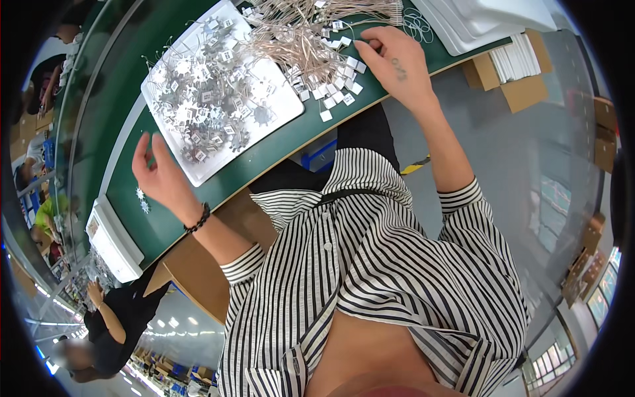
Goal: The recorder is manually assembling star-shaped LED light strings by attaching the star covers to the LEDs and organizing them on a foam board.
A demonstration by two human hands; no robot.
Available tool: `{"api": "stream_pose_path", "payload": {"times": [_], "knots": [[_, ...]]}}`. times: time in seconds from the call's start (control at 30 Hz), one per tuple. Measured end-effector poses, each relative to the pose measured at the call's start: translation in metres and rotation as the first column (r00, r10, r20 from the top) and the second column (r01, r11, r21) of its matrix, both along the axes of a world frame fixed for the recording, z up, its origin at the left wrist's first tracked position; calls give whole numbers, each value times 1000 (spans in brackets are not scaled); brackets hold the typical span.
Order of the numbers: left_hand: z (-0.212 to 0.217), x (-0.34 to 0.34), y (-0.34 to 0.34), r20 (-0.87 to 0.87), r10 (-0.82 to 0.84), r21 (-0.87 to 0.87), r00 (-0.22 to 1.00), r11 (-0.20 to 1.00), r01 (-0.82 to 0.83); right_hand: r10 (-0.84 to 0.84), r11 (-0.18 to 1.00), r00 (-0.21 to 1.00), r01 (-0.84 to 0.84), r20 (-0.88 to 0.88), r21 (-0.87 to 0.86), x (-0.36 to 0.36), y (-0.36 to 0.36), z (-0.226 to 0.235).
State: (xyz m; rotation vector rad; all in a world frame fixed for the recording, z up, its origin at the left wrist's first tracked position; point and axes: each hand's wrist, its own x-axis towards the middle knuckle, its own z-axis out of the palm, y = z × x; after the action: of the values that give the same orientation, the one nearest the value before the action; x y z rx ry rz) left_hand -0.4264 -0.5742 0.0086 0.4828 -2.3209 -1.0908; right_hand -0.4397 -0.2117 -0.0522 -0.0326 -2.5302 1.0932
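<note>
My left hand (pixel 161 177), with a dark beaded bracelet at its wrist, hovers by the near left corner of a white tray (pixel 288 99). Its thumb and fingers are apart and nothing shows between them. A heap of small silvery, star-edged metal pieces with white tags (pixel 205 92) fills the tray. Two or so similar silvery pieces (pixel 143 200) lie on the green table just beside that hand. My right hand (pixel 397 66) is over the table's edge, fingers bent, a gap between thumb and forefinger. Nearest to it are white-tagged ends (pixel 345 83) of a pile of tan wires (pixel 291 40).
Stacked white trays (pixel 469 23) stand at the far right, beside loops of pale cord (pixel 417 26). Below them is an open cardboard box (pixel 519 66) on the floor. Another white tray (pixel 116 241) sits at the table's left end, near a co-worker in black (pixel 129 324).
</note>
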Motion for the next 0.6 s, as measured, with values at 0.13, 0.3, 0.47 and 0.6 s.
{"api": "stream_pose_path", "payload": {"times": [0.13,0.3,0.47,0.6], "knots": [[-23,29,-63,53,231,-194,972,957,-217,60,997,998,-60,5,52,-14,6,-2],[-84,59,-142,53,323,-555,945,796,-241,9,948,995,22,95,-318,-16,6,4],[-105,69,-169,87,270,-613,959,773,-162,-36,602,999,5,-22,-799,-22,-18,40],[-100,65,-150,84,249,-494,965,851,-176,-130,594,987,0,-96,-804,-36,-3,37]]}}
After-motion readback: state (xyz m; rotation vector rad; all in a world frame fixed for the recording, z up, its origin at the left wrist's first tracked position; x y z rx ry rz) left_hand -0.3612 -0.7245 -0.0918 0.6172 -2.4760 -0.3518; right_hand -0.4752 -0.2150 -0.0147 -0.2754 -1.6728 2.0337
